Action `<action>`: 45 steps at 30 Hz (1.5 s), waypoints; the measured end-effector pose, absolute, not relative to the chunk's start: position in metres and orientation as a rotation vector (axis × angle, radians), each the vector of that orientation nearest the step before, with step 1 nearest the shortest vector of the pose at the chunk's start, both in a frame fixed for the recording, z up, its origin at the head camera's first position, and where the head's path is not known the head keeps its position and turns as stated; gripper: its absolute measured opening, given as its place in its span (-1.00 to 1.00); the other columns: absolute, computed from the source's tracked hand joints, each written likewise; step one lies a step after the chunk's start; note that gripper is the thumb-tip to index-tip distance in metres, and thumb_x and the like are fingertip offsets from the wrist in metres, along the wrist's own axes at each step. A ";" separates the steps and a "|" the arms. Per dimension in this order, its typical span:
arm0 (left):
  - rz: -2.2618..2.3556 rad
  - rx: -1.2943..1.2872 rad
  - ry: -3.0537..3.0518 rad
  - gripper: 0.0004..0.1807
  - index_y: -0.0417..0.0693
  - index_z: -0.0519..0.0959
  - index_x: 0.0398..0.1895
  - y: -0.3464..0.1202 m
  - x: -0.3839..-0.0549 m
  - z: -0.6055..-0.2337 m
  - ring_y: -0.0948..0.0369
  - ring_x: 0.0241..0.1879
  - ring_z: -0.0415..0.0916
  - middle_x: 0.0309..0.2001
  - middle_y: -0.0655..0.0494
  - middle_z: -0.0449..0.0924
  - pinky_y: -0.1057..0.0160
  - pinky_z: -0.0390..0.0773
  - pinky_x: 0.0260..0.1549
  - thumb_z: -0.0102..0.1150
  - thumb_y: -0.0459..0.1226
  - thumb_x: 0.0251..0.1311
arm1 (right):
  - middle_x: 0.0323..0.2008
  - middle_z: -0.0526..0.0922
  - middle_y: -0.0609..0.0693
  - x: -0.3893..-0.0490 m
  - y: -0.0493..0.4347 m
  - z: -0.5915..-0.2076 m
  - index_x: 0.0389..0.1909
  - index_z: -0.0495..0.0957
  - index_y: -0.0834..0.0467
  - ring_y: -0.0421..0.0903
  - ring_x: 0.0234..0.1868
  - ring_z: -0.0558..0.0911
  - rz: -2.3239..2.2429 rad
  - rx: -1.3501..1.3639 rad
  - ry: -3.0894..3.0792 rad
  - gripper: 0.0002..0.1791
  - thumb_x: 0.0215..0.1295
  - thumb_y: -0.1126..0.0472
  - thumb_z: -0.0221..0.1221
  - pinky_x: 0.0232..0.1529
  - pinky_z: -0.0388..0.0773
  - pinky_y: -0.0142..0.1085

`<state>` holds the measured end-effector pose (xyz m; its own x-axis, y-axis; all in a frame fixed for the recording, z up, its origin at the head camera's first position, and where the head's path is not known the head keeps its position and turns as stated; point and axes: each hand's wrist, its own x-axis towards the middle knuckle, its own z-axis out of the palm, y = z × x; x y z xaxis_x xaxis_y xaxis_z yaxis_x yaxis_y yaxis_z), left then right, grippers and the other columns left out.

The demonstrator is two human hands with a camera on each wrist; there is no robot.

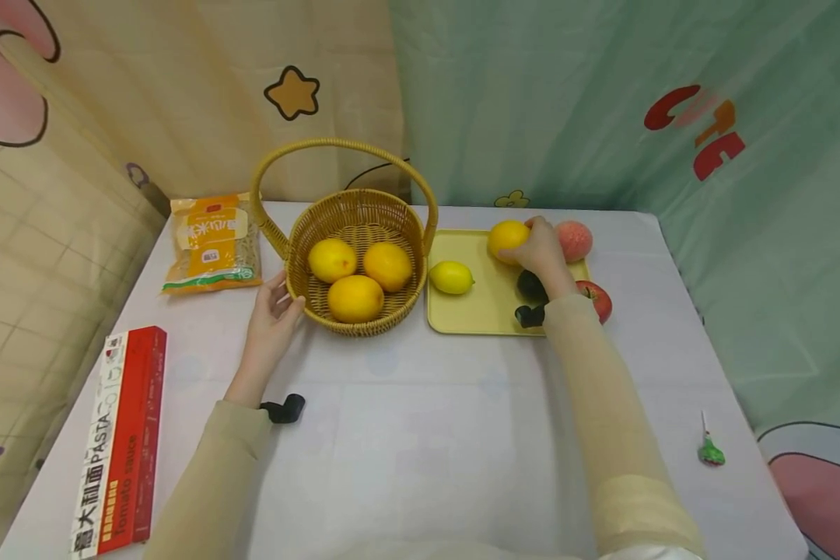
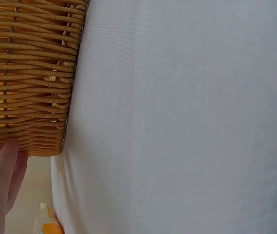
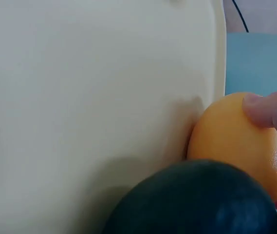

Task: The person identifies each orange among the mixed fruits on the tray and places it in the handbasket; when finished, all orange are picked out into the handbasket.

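Note:
My right hand (image 1: 537, 250) holds an orange (image 1: 508, 239) at the back of the pale yellow tray (image 1: 486, 311); the thumb (image 3: 262, 110) lies across the fruit in the right wrist view. Close to it are a dark green, avocado-like fruit (image 3: 196, 202), partly hidden by the wrist in the head view, and a pink round fruit (image 1: 573, 240). A lemon (image 1: 451, 277) lies at the tray's left side. My left hand (image 1: 269, 323) touches the outer side of the wicker basket (image 2: 31, 73) with extended fingers. Inside the basket rest three oranges (image 1: 355, 299).
A red apple (image 1: 595, 300) sits by the tray's right edge, behind the right sleeve. Left of the basket lies a bag of grain (image 1: 213, 243), and nearer is a red pasta box (image 1: 122, 443). A green-wrapped lollipop (image 1: 710, 451) lies at the right. Curtains (image 1: 532, 101) stand behind the table.

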<state>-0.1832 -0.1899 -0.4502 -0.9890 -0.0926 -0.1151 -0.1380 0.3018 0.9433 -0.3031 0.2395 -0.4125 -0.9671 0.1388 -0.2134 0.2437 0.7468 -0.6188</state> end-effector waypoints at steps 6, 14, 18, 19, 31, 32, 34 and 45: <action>1.816 -0.214 2.496 -0.29 0.09 -0.04 0.56 -0.190 -0.184 -0.451 -0.05 0.45 0.17 0.50 -0.10 0.10 -0.04 0.34 0.40 0.01 -0.16 0.45 | 0.27 0.35 0.30 -0.295 0.236 -0.410 0.36 0.14 0.32 0.19 0.18 0.36 -1.068 0.246 2.813 -0.04 0.09 -0.03 0.41 0.40 0.32 0.04; 1.813 -0.214 2.510 -0.30 0.03 -0.03 0.55 -0.189 -0.185 -0.447 -0.06 0.45 0.18 0.49 -0.14 0.12 -0.05 0.35 0.39 0.00 -0.17 0.46 | 0.31 0.35 0.26 -0.272 0.225 -0.386 0.41 0.15 0.29 0.17 0.21 0.38 -1.218 0.133 2.775 -0.01 0.09 -0.09 0.39 0.37 0.36 0.05; 1.814 -0.214 2.513 -0.30 0.01 -0.03 0.55 -0.188 -0.186 -0.445 -0.05 0.45 0.19 0.49 -0.14 0.12 -0.04 0.35 0.39 0.01 -0.18 0.45 | 0.33 0.35 0.20 -0.259 0.219 -0.377 0.44 0.15 0.23 0.14 0.23 0.39 -1.274 0.052 2.717 0.01 0.09 -0.15 0.38 0.33 0.39 0.04; 1.813 -0.214 2.511 -0.30 0.02 -0.03 0.55 -0.188 -0.186 -0.445 -0.05 0.45 0.19 0.50 -0.14 0.12 -0.04 0.35 0.39 0.01 -0.18 0.45 | 0.34 0.35 0.18 -0.256 0.217 -0.375 0.45 0.14 0.20 0.13 0.24 0.39 -1.278 0.035 2.700 0.01 0.09 -0.17 0.38 0.33 0.39 0.04; 1.793 -0.236 2.505 -0.29 0.04 -0.05 0.56 -0.189 -0.186 -0.445 -0.04 0.45 0.18 0.51 -0.12 0.10 -0.04 0.35 0.39 0.01 -0.16 0.45 | 0.29 0.42 0.09 -0.234 0.166 -0.368 0.44 0.21 0.13 0.06 0.24 0.42 -1.276 -0.190 2.566 -0.04 0.07 -0.16 0.38 0.26 0.50 -0.02; 1.794 -0.238 2.505 -0.29 0.05 -0.04 0.56 -0.189 -0.186 -0.445 -0.04 0.45 0.18 0.51 -0.12 0.10 -0.04 0.35 0.39 0.01 -0.16 0.45 | 0.27 0.44 0.09 -0.234 0.160 -0.369 0.42 0.23 0.13 0.05 0.22 0.43 -1.278 -0.212 2.558 -0.05 0.06 -0.15 0.38 0.24 0.51 -0.03; 1.794 -0.241 2.503 -0.29 0.05 -0.04 0.56 -0.189 -0.186 -0.445 -0.04 0.45 0.18 0.51 -0.12 0.10 -0.04 0.35 0.38 0.01 -0.16 0.46 | 0.22 0.48 0.10 -0.232 0.150 -0.371 0.40 0.27 0.14 0.05 0.19 0.46 -1.289 -0.252 2.545 -0.07 0.04 -0.13 0.38 0.20 0.52 -0.05; 1.795 -0.251 2.499 -0.30 0.01 -0.04 0.56 -0.188 -0.184 -0.447 -0.05 0.46 0.17 0.51 -0.14 0.10 -0.04 0.34 0.39 0.00 -0.19 0.46 | 0.17 0.53 0.12 -0.235 0.102 -0.386 0.39 0.27 0.14 0.02 0.07 0.55 -1.274 -0.338 2.514 -0.07 0.02 -0.16 0.35 0.11 0.59 -0.11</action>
